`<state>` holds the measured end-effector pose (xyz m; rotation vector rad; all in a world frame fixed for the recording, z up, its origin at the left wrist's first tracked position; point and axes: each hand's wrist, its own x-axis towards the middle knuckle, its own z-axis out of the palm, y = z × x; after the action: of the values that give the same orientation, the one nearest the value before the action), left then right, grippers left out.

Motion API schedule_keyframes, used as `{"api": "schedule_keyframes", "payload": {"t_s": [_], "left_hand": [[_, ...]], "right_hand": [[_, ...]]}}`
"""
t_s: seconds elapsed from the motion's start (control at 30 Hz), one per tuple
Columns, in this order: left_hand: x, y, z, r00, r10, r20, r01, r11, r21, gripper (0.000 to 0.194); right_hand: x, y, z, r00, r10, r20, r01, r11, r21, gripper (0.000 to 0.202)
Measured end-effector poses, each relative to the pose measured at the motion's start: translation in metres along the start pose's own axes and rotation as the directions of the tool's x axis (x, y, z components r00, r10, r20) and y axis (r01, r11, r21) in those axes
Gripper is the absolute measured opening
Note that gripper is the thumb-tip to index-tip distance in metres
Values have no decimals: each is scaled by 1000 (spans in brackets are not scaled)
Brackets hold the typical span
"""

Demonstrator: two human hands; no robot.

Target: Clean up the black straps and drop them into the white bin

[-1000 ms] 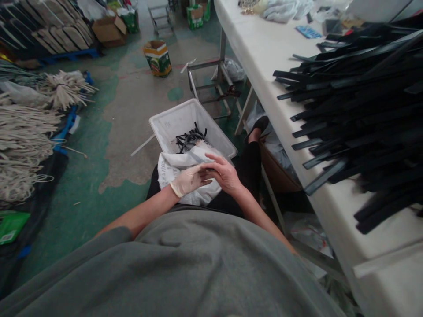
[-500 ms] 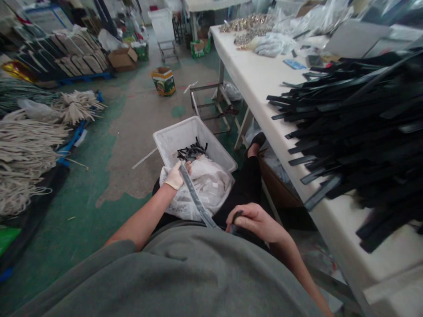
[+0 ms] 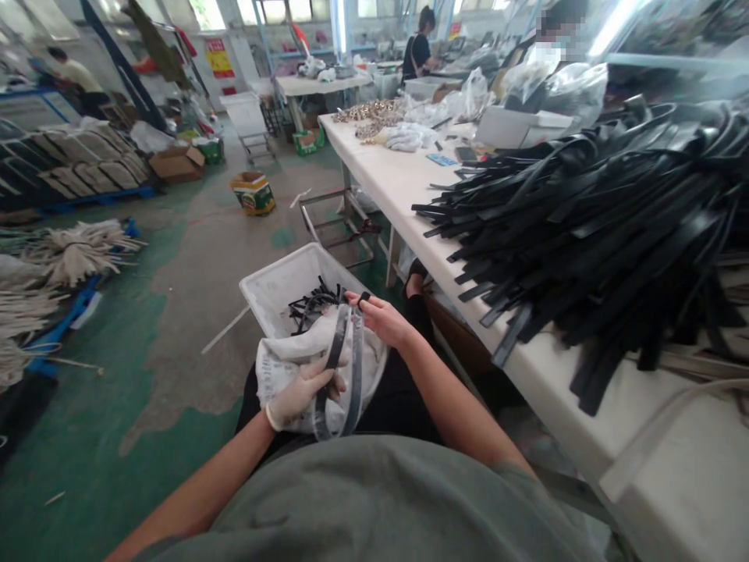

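A long black strap [image 3: 356, 375], with a greyish sheen, hangs in a loop over my lap. My left hand [image 3: 299, 396], in a pale glove, is closed around one side of the loop. At the loop's upper end, my bare right hand [image 3: 383, 320] pinches the strap, and a dark end shows at its fingertips. Beneath both hands a white sack [image 3: 278, 375] is draped across my lap and the near side of a white plastic bin [image 3: 257, 293]. Inside the bin lie short black strap pieces [image 3: 304, 306].
On my right, a white table [image 3: 403, 207] carries a big pile of black straps [image 3: 573, 234], a white glove [image 3: 409, 137] and gold metal parts [image 3: 371, 113]. A metal frame [image 3: 336, 226] stands beyond the bin. Cord bundles [image 3: 76, 248] lie at left. A co-worker [image 3: 418, 51] stands farther back.
My right hand has moved forward from my waist to the bin's near side, bending the strap into a loop. My left hand has come back along the strap. The view has tilted up.
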<state>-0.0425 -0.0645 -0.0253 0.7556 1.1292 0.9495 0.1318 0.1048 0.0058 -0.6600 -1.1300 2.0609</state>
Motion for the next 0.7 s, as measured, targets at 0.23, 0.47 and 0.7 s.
{"api": "schedule_keyframes", "payload": {"t_s": [0.23, 0.47, 0.7], "left_hand": [[-9, -7, 6, 999, 12, 33, -16, 994, 111, 33], [-6, -6, -4, 1000, 2, -1, -2, 993, 119, 29], [14, 53, 27, 917, 303, -258, -316, 949, -11, 36]], "right_hand": [[14, 12, -3, 996, 50, -79, -40, 992, 123, 25], [-3, 2, 10, 998, -62, -23, 62, 998, 3, 39], [-28, -17, 54, 943, -143, 300, 278, 835, -476, 33]]}}
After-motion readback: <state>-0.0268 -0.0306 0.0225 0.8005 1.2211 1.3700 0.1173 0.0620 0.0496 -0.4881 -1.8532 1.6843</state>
